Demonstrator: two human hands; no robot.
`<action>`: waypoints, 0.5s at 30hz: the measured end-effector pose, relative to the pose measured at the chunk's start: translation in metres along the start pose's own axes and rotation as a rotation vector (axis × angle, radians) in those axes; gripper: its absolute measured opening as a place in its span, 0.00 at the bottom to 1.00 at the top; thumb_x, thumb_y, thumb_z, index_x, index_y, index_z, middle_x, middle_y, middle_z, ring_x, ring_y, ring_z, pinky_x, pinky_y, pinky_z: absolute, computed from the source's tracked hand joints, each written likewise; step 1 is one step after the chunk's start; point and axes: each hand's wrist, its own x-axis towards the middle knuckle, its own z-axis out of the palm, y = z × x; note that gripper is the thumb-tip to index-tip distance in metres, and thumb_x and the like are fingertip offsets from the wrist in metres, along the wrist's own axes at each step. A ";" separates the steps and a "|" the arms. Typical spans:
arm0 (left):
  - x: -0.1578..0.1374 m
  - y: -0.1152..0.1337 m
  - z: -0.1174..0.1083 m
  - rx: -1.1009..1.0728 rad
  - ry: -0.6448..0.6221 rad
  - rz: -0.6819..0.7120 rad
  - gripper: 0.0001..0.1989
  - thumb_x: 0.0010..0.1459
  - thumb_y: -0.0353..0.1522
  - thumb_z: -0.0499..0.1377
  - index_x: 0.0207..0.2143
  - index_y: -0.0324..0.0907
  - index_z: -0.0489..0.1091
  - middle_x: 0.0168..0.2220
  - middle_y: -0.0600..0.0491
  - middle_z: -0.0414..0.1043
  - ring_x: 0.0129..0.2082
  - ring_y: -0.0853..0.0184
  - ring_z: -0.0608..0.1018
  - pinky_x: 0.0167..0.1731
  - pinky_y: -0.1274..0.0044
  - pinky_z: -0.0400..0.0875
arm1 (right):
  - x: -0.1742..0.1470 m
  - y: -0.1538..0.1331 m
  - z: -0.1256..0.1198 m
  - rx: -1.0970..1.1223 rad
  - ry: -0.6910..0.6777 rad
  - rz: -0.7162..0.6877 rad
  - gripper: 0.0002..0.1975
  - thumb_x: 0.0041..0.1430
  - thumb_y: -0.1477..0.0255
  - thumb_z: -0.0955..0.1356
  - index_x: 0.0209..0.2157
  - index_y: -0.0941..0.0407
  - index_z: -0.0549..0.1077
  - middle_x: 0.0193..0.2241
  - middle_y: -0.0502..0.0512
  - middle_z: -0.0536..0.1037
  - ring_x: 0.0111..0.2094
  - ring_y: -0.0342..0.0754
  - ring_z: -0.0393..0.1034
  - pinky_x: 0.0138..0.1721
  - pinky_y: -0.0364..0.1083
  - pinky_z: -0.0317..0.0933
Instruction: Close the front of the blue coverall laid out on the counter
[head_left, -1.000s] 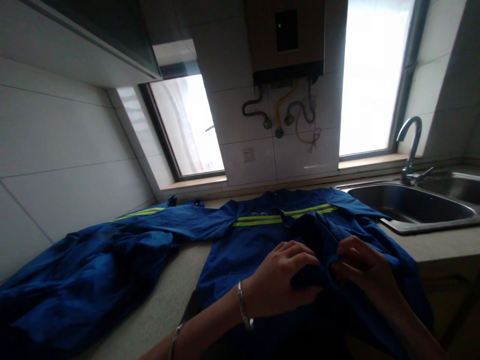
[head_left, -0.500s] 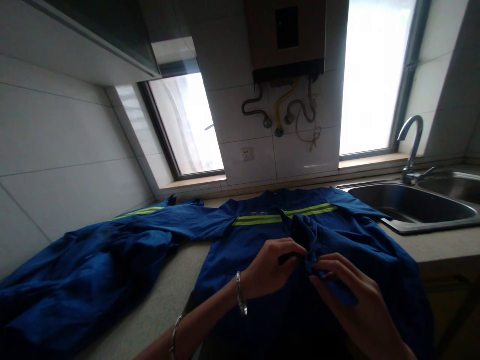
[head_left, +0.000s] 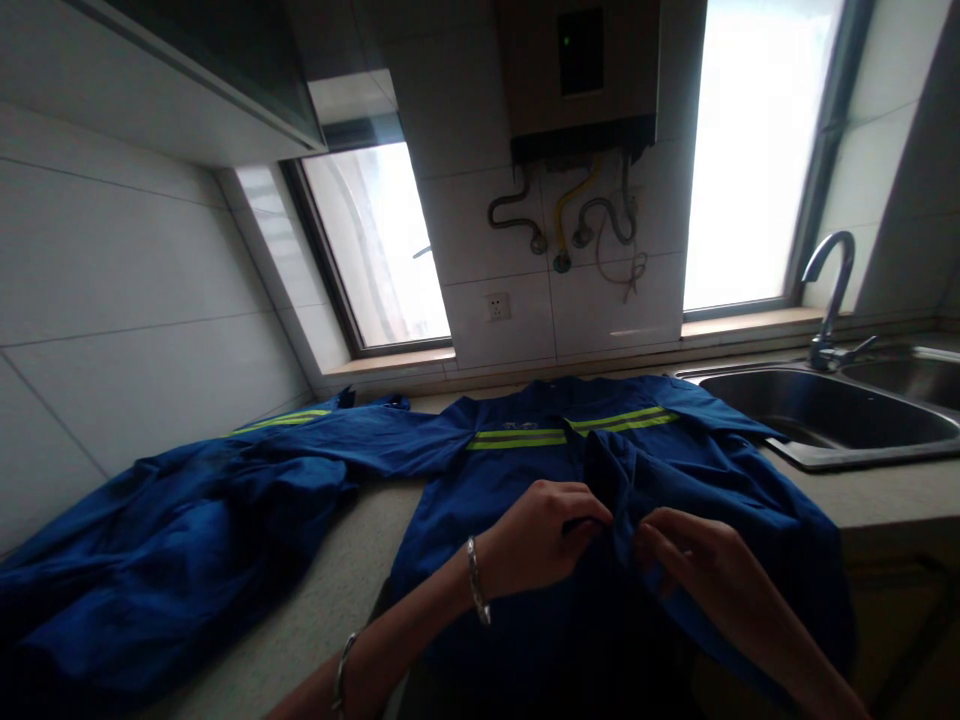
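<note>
Blue work jacket [head_left: 517,480] with yellow-green reflective band, spread flat on the surface [head_left: 337,590], collar toward the tiled wall, one sleeve stretched out to the left. Left hand [head_left: 536,540] on the jacket's front opening, fingers [head_left: 592,512] pinched on the left edge of the placket. Right hand [head_left: 701,565] just beside it, fingers [head_left: 651,535] pinched on the opposite fabric edge; both hands grasping cloth, nearly touching at the centre of the garment. Two thin bracelets [head_left: 474,580] on the left wrist and forearm. Second blue garment [head_left: 150,560], crumpled, on the surface at far left, touching the outstretched sleeve. Steel sink [head_left: 825,425] with curved tap [head_left: 829,295] at right, the jacket's right shoulder lying against its rim. Wall-mounted heater [head_left: 577,75] with pipes and hoses above the jacket, between two bright windows [head_left: 750,150]. Wall socket [head_left: 496,306] below the heater.
</note>
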 end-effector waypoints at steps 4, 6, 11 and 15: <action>0.000 -0.003 -0.002 0.018 0.005 0.015 0.13 0.55 0.23 0.51 0.37 0.39 0.73 0.34 0.50 0.73 0.31 0.71 0.74 0.33 0.83 0.65 | -0.001 0.002 0.001 -0.058 0.188 -0.117 0.19 0.53 0.61 0.67 0.46 0.54 0.69 0.40 0.57 0.73 0.32 0.46 0.70 0.23 0.39 0.66; 0.000 -0.003 0.001 0.015 -0.032 0.046 0.14 0.55 0.23 0.50 0.39 0.39 0.73 0.36 0.50 0.73 0.33 0.71 0.75 0.34 0.83 0.66 | -0.001 0.000 0.006 -0.140 0.174 -0.197 0.26 0.50 0.63 0.69 0.52 0.51 0.65 0.48 0.59 0.69 0.34 0.46 0.70 0.23 0.39 0.66; -0.002 -0.002 -0.001 0.044 -0.109 0.103 0.16 0.56 0.23 0.49 0.42 0.42 0.72 0.40 0.50 0.72 0.37 0.71 0.75 0.37 0.83 0.65 | 0.008 -0.003 0.008 -0.256 0.008 -0.241 0.15 0.53 0.66 0.67 0.44 0.52 0.72 0.43 0.56 0.71 0.30 0.43 0.69 0.24 0.38 0.64; -0.001 -0.003 -0.012 0.079 -0.107 0.056 0.13 0.58 0.25 0.50 0.42 0.41 0.70 0.36 0.52 0.74 0.34 0.72 0.75 0.36 0.84 0.65 | 0.014 -0.004 -0.003 -0.203 -0.083 -0.199 0.10 0.57 0.66 0.64 0.36 0.54 0.75 0.34 0.53 0.73 0.29 0.42 0.68 0.23 0.37 0.62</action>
